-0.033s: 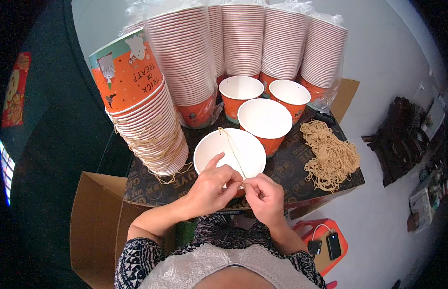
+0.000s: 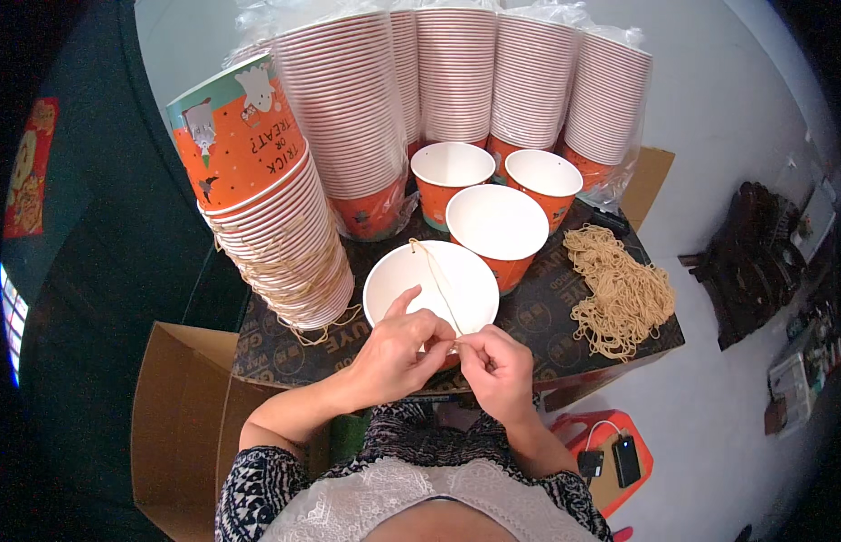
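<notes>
A white-lined paper bucket (image 2: 393,289) stands in front of me at the near edge of the box. From a hole in its far rim, a tan cord (image 2: 436,274) runs across its mouth to my fingers. My left hand (image 2: 407,352) pinches the cord's end between thumb and index finger, at the bucket's near rim. Meeting it there, my right hand (image 2: 496,369) also pinches the cord, fingers curled. The fingertips nearly touch and hide the near rim and the exact cord end. A heap of loose tan cords (image 2: 619,294) lies to the right.
Behind are more paper buckets (image 2: 498,224) and tall plastic-wrapped bucket stacks (image 2: 455,77). A leaning stack with cords (image 2: 276,257) rises at left, an inverted orange bucket (image 2: 239,135) on top. The dark printed box (image 2: 547,325) supports them. An open carton (image 2: 181,425) sits lower left; an orange stool (image 2: 642,452) holds a power bank.
</notes>
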Demonstrator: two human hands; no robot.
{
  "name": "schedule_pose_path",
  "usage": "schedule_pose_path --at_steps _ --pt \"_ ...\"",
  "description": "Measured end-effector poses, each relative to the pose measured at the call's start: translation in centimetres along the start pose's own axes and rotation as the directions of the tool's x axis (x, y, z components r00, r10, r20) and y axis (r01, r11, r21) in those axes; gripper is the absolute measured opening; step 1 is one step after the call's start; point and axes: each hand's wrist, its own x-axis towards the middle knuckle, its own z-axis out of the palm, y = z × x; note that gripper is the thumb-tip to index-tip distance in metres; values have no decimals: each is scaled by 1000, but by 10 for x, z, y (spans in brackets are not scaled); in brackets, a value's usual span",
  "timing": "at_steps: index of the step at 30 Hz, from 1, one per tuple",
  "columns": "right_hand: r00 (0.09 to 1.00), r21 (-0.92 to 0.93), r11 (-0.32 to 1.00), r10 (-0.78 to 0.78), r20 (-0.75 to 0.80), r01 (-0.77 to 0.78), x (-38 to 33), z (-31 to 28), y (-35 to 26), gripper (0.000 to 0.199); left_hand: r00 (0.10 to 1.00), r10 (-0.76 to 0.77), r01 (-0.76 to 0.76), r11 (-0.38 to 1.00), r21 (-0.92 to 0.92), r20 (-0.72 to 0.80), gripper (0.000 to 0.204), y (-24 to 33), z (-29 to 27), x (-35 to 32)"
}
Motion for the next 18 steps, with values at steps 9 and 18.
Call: schedule_pose_path --at_steps 9,18 --pt "998 18 998 53 30 -54 4 -4 -3 3 998 54 -54 998 29 17 19 -1 0 -1" --pt "996 51 995 86 40 -88 3 -5 -2 2 993 116 -114 991 65 -20 21 -3 4 1"
